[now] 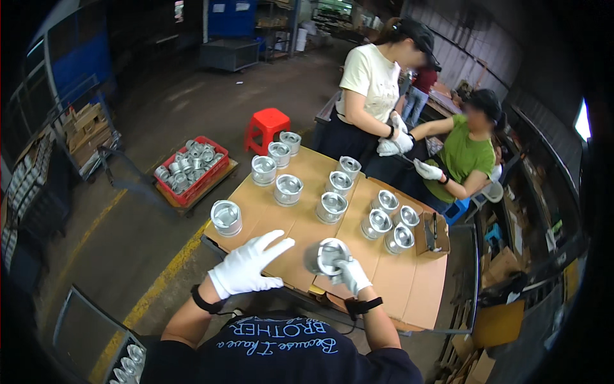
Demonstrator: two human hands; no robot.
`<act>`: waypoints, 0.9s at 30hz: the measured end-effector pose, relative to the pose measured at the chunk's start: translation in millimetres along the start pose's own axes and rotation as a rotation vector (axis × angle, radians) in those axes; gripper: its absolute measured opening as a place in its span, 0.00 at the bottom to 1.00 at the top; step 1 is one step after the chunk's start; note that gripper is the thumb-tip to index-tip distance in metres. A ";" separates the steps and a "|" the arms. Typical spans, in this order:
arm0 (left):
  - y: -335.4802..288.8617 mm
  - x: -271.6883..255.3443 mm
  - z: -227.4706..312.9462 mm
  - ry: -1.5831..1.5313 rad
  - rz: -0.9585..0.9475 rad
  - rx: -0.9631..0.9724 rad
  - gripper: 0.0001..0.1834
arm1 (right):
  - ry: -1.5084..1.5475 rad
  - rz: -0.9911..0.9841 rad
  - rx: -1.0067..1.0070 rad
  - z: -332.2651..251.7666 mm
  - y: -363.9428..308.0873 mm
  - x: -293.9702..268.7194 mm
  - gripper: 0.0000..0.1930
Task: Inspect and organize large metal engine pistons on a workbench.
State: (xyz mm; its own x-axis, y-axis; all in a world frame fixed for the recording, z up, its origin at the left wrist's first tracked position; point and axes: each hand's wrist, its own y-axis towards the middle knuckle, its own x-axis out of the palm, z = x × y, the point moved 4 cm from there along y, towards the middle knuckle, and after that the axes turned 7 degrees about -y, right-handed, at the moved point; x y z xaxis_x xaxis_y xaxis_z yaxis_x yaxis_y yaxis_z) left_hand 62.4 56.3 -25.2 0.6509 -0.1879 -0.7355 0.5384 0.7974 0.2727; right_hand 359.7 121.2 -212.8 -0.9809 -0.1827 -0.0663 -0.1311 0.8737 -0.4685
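Note:
My right hand (353, 276), in a white glove, grips the rim of a silver metal piston (330, 256) near the table's front edge; the piston is slightly blurred. My left hand (248, 265), gloved in white too, hovers to its left with fingers spread and nothing in them. Several similar pistons stand hollow side up on the cardboard-covered table (256, 214). The closest to my left hand is the piston (226, 218) at the left edge. A tight group, including one piston (377, 224), stands to the right.
A small cardboard box (432, 235) with dark tools sits at the table's right. Left of the table are a red crate (192, 171) full of pistons and a red stool (267, 128). Two gloved co-workers (377, 89) stand beyond the far right edge.

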 end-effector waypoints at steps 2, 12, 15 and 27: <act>-17.6 -1.4 -22.6 -0.011 0.023 -0.093 0.42 | -0.122 0.195 -0.014 31.7 30.6 -59.9 0.12; -134.1 3.0 -83.9 -0.085 0.096 -0.524 0.41 | 0.981 -0.170 -0.231 106.1 55.1 -88.8 0.17; -156.0 6.1 -90.9 -0.069 0.081 -0.660 0.40 | 0.493 0.183 0.065 66.9 24.0 31.6 0.22; -215.3 -20.3 -75.9 -0.051 0.242 -0.756 0.39 | -1.394 0.244 -0.541 -129.5 224.3 160.2 0.30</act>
State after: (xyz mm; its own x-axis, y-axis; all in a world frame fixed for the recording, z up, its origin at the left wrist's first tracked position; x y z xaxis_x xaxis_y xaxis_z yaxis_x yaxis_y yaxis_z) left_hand -107.4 -68.0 -116.1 0.7367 0.0285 -0.6757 -0.1181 0.9892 -0.0870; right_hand 154.5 346.3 -214.4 -0.1106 -0.0101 -0.9938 -0.3300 0.9436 0.0271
